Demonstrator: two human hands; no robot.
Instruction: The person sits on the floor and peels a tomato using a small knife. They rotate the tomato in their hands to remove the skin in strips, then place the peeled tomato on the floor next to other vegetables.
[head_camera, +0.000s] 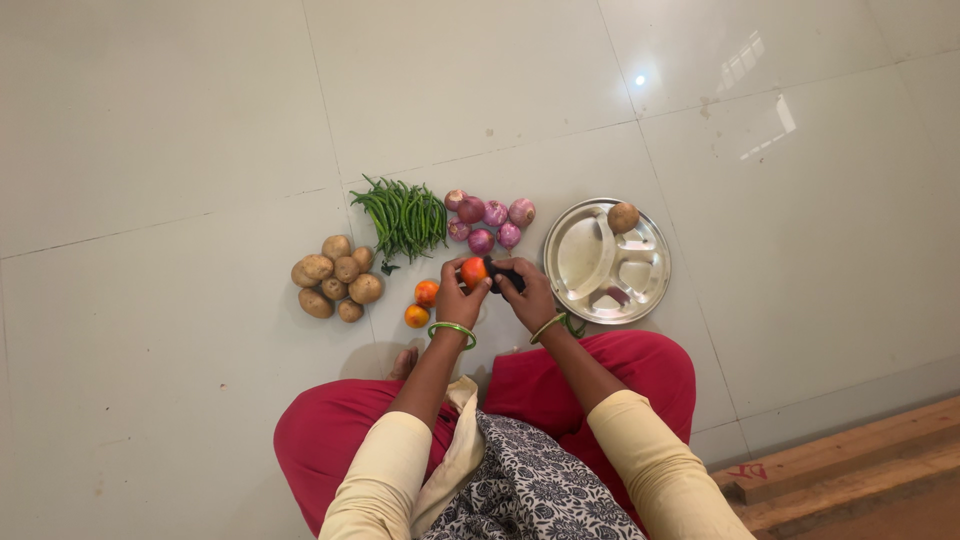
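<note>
Orange-red against the pale floor tiles, a tomato sits in the left hand, whose fingers curl up around its lower and left side so that the fruit is pinched between thumb and fingertips. The right hand is just beside it, closed around a dark-handled tool (a peeler or small knife, I cannot tell which) whose long axis runs left to right, its working end pointing at the tomato's right flank and touching or nearly touching it. So the tomato lies directly left of the right-hand fingers, and the two hands meet in front of the knees of the seated person. Each wrist carries a green bangle.

Around the hands, everything lies on the floor. Two more tomatoes rest just to the left of the left hand, near the wrist. Further left, well apart, is a heap of potatoes. Beyond the hands lie a bundle of green chillies and a cluster of red onions, both near but not touching the fingers. To the right, just beside the right hand, is a round steel compartment plate with one brown potato in its far compartment; the other compartments look nearly bare. A wooden ledge crosses the lower right corner. Nothing stands between the tool and the held tomato.
</note>
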